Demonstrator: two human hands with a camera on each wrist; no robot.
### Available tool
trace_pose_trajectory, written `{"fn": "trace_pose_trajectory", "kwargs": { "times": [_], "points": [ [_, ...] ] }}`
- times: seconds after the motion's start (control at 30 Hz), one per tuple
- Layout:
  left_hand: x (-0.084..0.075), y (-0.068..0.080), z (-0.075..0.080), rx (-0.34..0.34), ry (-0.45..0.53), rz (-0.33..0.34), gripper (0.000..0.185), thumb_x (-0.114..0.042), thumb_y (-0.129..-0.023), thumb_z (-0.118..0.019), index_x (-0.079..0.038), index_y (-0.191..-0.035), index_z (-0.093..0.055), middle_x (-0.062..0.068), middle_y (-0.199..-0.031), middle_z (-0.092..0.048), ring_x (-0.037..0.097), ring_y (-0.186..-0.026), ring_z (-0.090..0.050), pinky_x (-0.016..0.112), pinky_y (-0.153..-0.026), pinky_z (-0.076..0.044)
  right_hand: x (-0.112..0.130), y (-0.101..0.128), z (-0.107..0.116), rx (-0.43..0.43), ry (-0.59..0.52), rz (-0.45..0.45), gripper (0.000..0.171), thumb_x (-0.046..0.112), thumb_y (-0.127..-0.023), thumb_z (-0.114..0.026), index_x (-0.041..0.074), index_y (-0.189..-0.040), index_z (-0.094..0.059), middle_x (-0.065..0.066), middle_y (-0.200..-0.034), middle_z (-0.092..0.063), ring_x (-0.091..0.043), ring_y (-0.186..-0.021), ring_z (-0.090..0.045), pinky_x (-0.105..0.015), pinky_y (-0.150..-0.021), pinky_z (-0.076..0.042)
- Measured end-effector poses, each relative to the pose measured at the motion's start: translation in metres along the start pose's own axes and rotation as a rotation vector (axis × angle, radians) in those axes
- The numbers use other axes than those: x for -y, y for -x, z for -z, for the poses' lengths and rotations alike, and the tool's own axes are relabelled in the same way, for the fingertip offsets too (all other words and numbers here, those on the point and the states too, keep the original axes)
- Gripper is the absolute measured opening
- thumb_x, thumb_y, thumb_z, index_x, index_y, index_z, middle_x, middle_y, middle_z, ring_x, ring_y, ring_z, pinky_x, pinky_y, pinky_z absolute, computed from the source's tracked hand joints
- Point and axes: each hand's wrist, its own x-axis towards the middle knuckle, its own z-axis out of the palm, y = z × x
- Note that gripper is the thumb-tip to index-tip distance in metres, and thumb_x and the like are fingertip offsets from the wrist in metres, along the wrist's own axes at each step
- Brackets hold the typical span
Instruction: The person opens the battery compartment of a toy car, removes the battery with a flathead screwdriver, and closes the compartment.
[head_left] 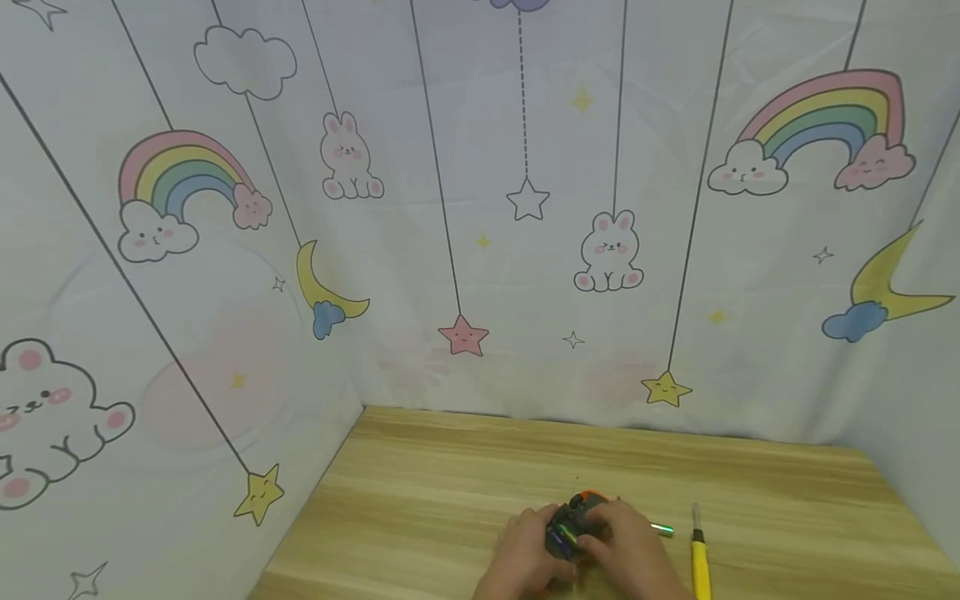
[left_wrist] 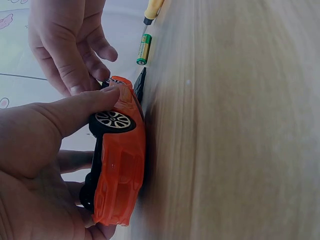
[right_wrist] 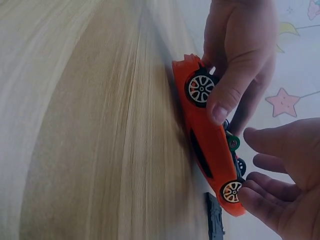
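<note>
An orange toy car (left_wrist: 122, 165) lies roof-down on the wooden table (head_left: 450, 483), its wheels and dark underside turned up. My left hand (left_wrist: 75, 160) grips the car, thumb pressed beside one wheel (left_wrist: 112, 120) and fingers curled round the other side. My right hand (right_wrist: 270, 170) hovers over the underside with loosely bent fingers, its tips by the other wheel (right_wrist: 230, 191), holding nothing. In the head view both hands (head_left: 528, 546) (head_left: 626, 537) cover most of the car (head_left: 577, 512) near the table's front edge.
A green battery (left_wrist: 143, 49) and a yellow-handled screwdriver (head_left: 700, 558) lie just right of the car. A small black cover piece (right_wrist: 215, 220) rests on the table beside the car. Printed fabric walls (head_left: 480, 208) close in the table at the back and both sides.
</note>
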Motion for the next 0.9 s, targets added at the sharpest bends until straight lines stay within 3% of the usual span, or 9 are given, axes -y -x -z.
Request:
{"fn": "trace_pose_trajectory", "kwargs": {
  "times": [0.37,0.63,0.9],
  "points": [
    [-0.003,0.001,0.003,0.012,-0.027,0.018,0.090,-0.024,-0.063,-0.097,-0.013,-0.143,-0.058,0.003,-0.109,-0.060,0.023,-0.096,-0.049,0.044,-0.087,-0.045,0.001,0.000,-0.008,0.004,0.080,0.028,0.026,0.026,-0.079,-0.088,0.015,-0.099,-0.075,-0.001,-0.104,-0.069,-0.024,-0.100,-0.068,-0.052,-0.088,-0.057],
    [-0.003,0.001,0.003,0.008,-0.035,-0.005,0.089,-0.024,-0.064,-0.097,-0.012,-0.143,-0.058,0.003,-0.106,-0.060,0.022,-0.094,-0.049,0.043,-0.086,-0.043,0.004,0.002,-0.009,-0.003,0.103,0.053,0.013,0.021,-0.084,-0.082,0.018,-0.093,-0.075,0.003,-0.099,-0.068,-0.024,-0.099,-0.068,-0.055,-0.091,-0.056],
    [0.000,-0.001,0.001,0.008,-0.046,-0.020,0.088,-0.026,-0.063,-0.097,-0.013,-0.142,-0.059,0.002,-0.107,-0.061,0.023,-0.095,-0.051,0.045,-0.087,-0.044,0.002,0.004,-0.012,-0.040,0.154,0.133,0.011,0.022,-0.084,-0.083,0.021,-0.092,-0.075,0.010,-0.091,-0.068,-0.014,-0.091,-0.061,-0.047,-0.087,-0.056]
  ]
}}
